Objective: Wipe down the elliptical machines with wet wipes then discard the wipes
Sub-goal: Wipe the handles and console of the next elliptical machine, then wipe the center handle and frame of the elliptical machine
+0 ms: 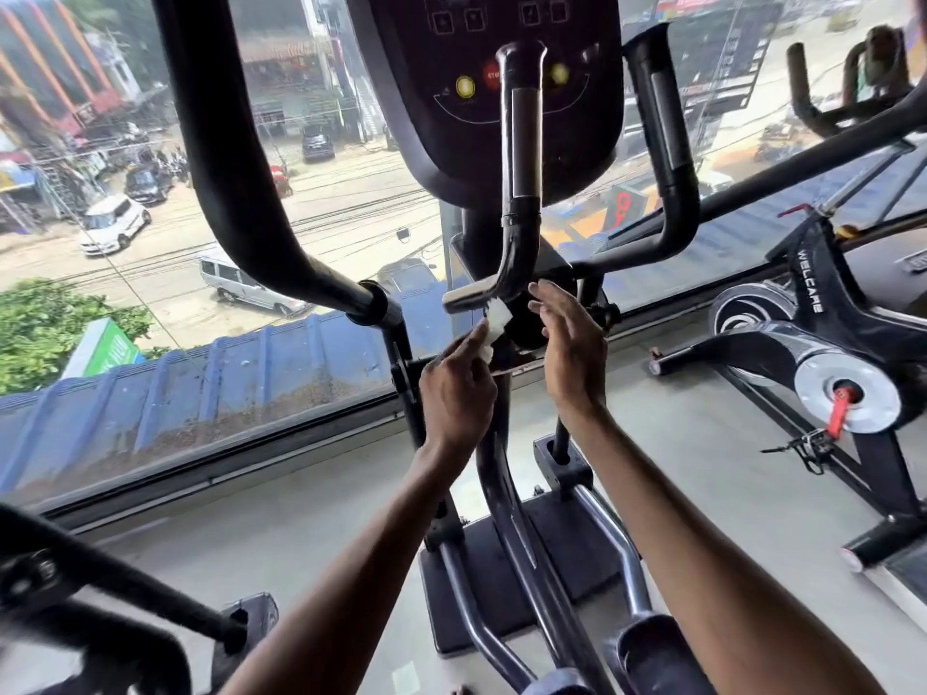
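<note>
A black elliptical machine [506,519] stands in front of me, its console [501,82] at the top. My left hand [454,388] pinches a small white wet wipe [494,321] just under the lower bend of the fixed centre handlebar [519,213]. My right hand [569,343] hovers beside the black hub below the console with its fingers spread and relaxed, holding nothing. The long left moving arm [236,193] curves down to a pivot left of the wipe.
A large window [200,293] runs right behind the machine, over a street. A black spin bike [822,353] stands to the right. Part of another machine [100,609] fills the lower left. Grey floor [311,509] lies between them.
</note>
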Tool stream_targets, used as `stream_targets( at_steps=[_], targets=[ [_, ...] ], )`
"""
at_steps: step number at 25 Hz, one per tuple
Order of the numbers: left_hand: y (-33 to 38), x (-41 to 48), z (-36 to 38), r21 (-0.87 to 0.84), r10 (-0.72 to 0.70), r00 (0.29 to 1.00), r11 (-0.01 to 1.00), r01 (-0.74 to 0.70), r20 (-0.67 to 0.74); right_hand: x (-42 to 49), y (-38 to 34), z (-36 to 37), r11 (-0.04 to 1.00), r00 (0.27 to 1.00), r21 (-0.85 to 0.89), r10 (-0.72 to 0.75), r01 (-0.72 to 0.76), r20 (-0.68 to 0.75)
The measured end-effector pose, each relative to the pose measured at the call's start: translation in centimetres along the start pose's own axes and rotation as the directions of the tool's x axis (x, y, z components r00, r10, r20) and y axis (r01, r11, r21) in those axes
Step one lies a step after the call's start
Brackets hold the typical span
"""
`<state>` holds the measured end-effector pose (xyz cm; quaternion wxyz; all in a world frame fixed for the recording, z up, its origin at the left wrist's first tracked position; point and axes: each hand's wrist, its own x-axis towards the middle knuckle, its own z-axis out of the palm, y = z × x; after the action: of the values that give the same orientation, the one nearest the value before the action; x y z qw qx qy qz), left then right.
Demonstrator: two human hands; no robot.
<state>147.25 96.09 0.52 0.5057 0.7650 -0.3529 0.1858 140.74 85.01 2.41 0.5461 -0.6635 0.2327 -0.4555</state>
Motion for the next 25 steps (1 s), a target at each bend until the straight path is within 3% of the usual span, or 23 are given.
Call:
stream_targets(
  at_steps=[2,4,6,8,11,15,19,22,25],
  targets=[
    [-0.5,-1.8,0.6,-0.096,-0.230,0.970,0.967,0.237,0.079,-1.6,1.4,-0.6,0.997,0.997,-0.028,0.078,-0.079,-0.006],
    [-1.3,-3.2,1.3,-0.205,-0.439,0.862,0.847,0.491,0.252,-3.7,3.5,-1.9,0.967,0.974,-0.126,0.225,-0.221,0.018],
    [-2.2,-4.5,2.0,-0.271,-0.522,0.727,0.696,0.665,0.446,-6.1,5.8,-3.5,0.907,0.912,-0.161,0.404,-0.389,0.073],
    [-2.1,-5.8,2.9,-0.254,-0.512,0.631,0.623,0.739,0.583,-8.5,7.7,-5.5,0.867,0.869,-0.142,0.491,-0.478,0.068],
    [-0.7,-7.9,4.2,-0.203,-0.441,0.507,0.572,0.794,0.740,-11.8,8.8,-8.5,0.833,0.833,-0.034,0.549,-0.552,-0.072],
    [1.2,-11.7,6.7,-0.114,-0.298,0.320,0.548,0.829,0.899,-16.9,8.8,-12.5,0.786,0.726,0.151,0.614,-0.600,-0.311],
    [4.5,-18.1,8.7,-0.015,-0.094,0.106,0.675,0.737,0.990,-25.1,6.5,-15.8,0.760,0.495,0.314,0.621,-0.569,-0.607],
    [8.7,-24.3,7.9,0.063,0.007,-0.101,0.743,0.666,0.995,-32.5,4.3,-17.8,0.773,0.358,0.388,0.593,-0.501,-0.721],
    [13.3,-31.5,5.2,0.075,0.100,-0.263,0.810,0.581,0.960,-41.4,1.4,-20.1,0.806,0.170,0.390,0.504,-0.445,-0.847]
  ],
)
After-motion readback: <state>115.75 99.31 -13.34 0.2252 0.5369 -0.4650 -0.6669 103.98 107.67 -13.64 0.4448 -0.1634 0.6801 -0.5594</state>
